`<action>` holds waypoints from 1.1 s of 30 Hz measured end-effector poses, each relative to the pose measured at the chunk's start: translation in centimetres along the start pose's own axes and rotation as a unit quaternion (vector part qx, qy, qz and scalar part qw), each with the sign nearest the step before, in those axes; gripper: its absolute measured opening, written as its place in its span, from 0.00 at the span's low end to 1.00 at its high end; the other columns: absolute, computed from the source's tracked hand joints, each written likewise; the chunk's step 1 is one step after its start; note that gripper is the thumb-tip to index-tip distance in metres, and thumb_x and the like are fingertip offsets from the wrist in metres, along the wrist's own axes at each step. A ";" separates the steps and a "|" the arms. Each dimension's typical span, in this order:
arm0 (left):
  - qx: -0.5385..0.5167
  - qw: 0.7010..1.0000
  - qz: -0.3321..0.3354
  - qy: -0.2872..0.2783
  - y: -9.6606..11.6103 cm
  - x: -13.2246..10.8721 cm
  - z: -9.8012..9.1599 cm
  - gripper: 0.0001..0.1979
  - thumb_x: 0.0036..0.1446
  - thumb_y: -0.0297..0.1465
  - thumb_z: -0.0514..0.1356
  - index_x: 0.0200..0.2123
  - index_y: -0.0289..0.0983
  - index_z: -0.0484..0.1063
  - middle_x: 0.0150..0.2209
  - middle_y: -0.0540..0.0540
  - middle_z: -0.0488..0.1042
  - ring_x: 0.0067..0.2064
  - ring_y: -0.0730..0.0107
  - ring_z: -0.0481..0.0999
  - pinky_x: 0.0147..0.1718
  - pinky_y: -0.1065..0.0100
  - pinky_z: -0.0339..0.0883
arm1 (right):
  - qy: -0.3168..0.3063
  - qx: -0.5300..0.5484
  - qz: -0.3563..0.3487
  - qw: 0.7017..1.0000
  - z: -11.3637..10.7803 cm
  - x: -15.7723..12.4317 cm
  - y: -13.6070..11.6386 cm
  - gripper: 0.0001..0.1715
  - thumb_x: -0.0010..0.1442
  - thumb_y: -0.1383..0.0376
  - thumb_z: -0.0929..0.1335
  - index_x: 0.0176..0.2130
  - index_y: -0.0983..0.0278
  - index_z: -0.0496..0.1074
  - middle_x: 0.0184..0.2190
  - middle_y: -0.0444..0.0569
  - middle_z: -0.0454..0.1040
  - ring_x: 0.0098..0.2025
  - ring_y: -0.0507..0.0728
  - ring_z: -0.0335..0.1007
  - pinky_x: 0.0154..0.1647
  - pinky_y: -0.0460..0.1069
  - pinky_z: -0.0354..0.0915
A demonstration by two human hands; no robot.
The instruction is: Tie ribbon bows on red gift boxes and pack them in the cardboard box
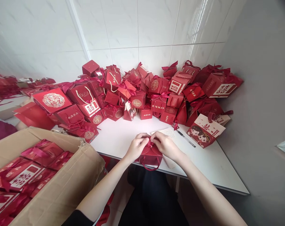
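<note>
Right in front of me, at the table's front edge, stands a small dark red gift box (151, 159) with a twisted rope handle hanging over its near side. My left hand (138, 147) pinches a red ribbon (150, 142) on top of the box. From the other side my right hand (164, 145) pinches the same ribbon, its fingertips close to the left ones. Both hands are closed, and the fingers partly hide the ribbon's shape. A printed paper sheet (167, 132) lies just behind the right hand.
Many red gift boxes (158, 105) are heaped along the wall at the back of the white table (119, 138). A pen (186, 138) and a cartoon-printed box (205, 130) lie at right. A cardboard carton (69, 169) of red boxes stands at left, near another person's sleeve (2, 131).
</note>
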State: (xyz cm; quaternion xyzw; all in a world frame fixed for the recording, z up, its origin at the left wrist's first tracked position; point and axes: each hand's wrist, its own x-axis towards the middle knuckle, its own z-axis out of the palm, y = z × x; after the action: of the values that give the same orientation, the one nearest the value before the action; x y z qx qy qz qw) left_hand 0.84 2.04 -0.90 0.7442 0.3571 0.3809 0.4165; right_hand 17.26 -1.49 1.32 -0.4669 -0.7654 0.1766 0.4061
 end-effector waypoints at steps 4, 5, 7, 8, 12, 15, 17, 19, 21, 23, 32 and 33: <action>-0.034 0.999 -0.001 0.014 0.0 0.1 0.2 0.17 0.59 0.38 0.50 0.24 0.35 0.70 0.46 0.42 0.71 0.54 0.61 0.67 0.55 0.61 0.60 | 0.066 -0.063 -0.044 0.995 0.4 -0.6 0.0 0.08 0.61 0.70 0.60 0.37 0.61 0.65 0.35 0.49 0.70 0.38 0.56 0.69 0.40 0.51 0.67; -0.045 0.999 -0.005 0.016 0.0 0.1 0.2 0.17 0.59 0.38 0.50 0.25 0.35 0.71 0.47 0.42 0.71 0.55 0.61 0.66 0.56 0.61 0.59 | 0.085 -0.076 -0.051 0.992 0.4 -0.9 0.0 0.07 0.61 0.70 0.60 0.37 0.61 0.66 0.38 0.51 0.69 0.41 0.57 0.69 0.42 0.52 0.67; -0.063 0.998 -0.012 0.014 0.1 0.1 0.1 0.17 0.59 0.38 0.50 0.27 0.35 0.72 0.47 0.42 0.71 0.55 0.62 0.66 0.57 0.61 0.58 | 0.104 -0.103 -0.059 0.988 0.4 -1.5 -0.2 0.05 0.61 0.68 0.62 0.37 0.62 0.67 0.42 0.54 0.67 0.46 0.59 0.67 0.46 0.55 0.66; -0.069 0.997 -0.015 0.012 0.1 0.1 0.1 0.17 0.59 0.38 0.50 0.28 0.35 0.73 0.48 0.42 0.71 0.55 0.62 0.66 0.57 0.61 0.58 | 0.102 -0.116 -0.059 0.986 0.3 -1.8 -0.4 0.04 0.60 0.67 0.63 0.36 0.62 0.68 0.44 0.54 0.66 0.47 0.59 0.66 0.47 0.56 0.66; -0.063 0.998 -0.016 0.003 0.3 0.1 0.0 0.18 0.60 0.38 0.49 0.32 0.36 0.75 0.52 0.43 0.70 0.57 0.63 0.64 0.58 0.61 0.56 | 0.095 -0.155 -0.057 0.982 0.4 -2.4 -0.6 0.04 0.59 0.65 0.65 0.36 0.61 0.70 0.45 0.54 0.66 0.47 0.61 0.66 0.46 0.58 0.67; -0.041 0.999 -0.011 -0.002 0.4 0.1 0.0 0.18 0.61 0.37 0.48 0.36 0.36 0.76 0.53 0.45 0.70 0.61 0.63 0.59 0.60 0.60 0.53 | 0.098 -0.176 -0.064 0.978 0.5 -2.2 -0.6 0.05 0.60 0.67 0.64 0.38 0.61 0.70 0.44 0.54 0.67 0.46 0.61 0.67 0.42 0.56 0.67; -0.040 0.999 -0.012 -0.006 0.5 0.1 -0.1 0.18 0.61 0.37 0.48 0.37 0.37 0.76 0.53 0.45 0.70 0.62 0.64 0.58 0.60 0.60 0.52 | 0.101 -0.195 -0.068 0.973 0.6 -2.1 -0.6 0.05 0.60 0.67 0.64 0.36 0.62 0.70 0.42 0.54 0.68 0.44 0.61 0.67 0.40 0.56 0.67; -0.051 0.998 -0.020 -0.009 0.5 0.1 -0.2 0.18 0.61 0.37 0.48 0.40 0.37 0.76 0.54 0.46 0.70 0.62 0.64 0.57 0.61 0.60 0.51 | 0.108 -0.219 -0.079 0.967 0.6 -2.0 -0.7 0.06 0.61 0.67 0.64 0.34 0.62 0.70 0.42 0.54 0.68 0.43 0.60 0.67 0.40 0.55 0.66; -0.062 0.998 -0.027 -0.014 0.6 0.0 -0.3 0.18 0.61 0.37 0.48 0.43 0.37 0.75 0.55 0.47 0.69 0.63 0.65 0.56 0.62 0.60 0.50 | 0.115 -0.243 -0.095 0.959 0.7 -2.0 -0.7 0.06 0.61 0.67 0.63 0.34 0.62 0.70 0.42 0.53 0.69 0.42 0.59 0.67 0.41 0.55 0.64; -0.062 0.997 -0.030 -0.022 0.7 0.0 -0.3 0.19 0.61 0.36 0.47 0.46 0.38 0.73 0.56 0.47 0.68 0.64 0.65 0.55 0.62 0.60 0.48 | 0.120 -0.262 -0.111 0.951 0.7 -2.0 -0.8 0.06 0.62 0.67 0.64 0.36 0.62 0.71 0.43 0.54 0.69 0.42 0.59 0.67 0.41 0.54 0.63; -0.082 0.996 -0.037 -0.023 0.4 0.0 -0.4 0.20 0.60 0.33 0.46 0.51 0.37 0.70 0.57 0.47 0.66 0.64 0.65 0.53 0.63 0.60 0.47 | 0.103 -0.297 -0.156 0.937 0.6 -1.8 -0.9 0.12 0.64 0.70 0.61 0.39 0.61 0.73 0.41 0.51 0.73 0.40 0.57 0.67 0.40 0.53 0.59; -0.080 0.996 -0.038 -0.026 0.3 0.0 -0.4 0.21 0.60 0.32 0.45 0.51 0.37 0.70 0.57 0.48 0.66 0.64 0.66 0.53 0.63 0.61 0.46 | 0.096 -0.297 -0.155 0.938 0.5 -1.8 -0.8 0.12 0.64 0.71 0.61 0.39 0.61 0.73 0.41 0.51 0.74 0.40 0.57 0.67 0.40 0.53 0.59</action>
State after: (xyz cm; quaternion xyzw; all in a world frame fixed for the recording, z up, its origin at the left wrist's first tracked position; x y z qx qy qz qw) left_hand 0.55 2.01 -0.45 0.7039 0.3428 0.3730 0.4978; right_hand 16.80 -3.34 0.73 -0.4567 -0.8034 -0.1689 0.3428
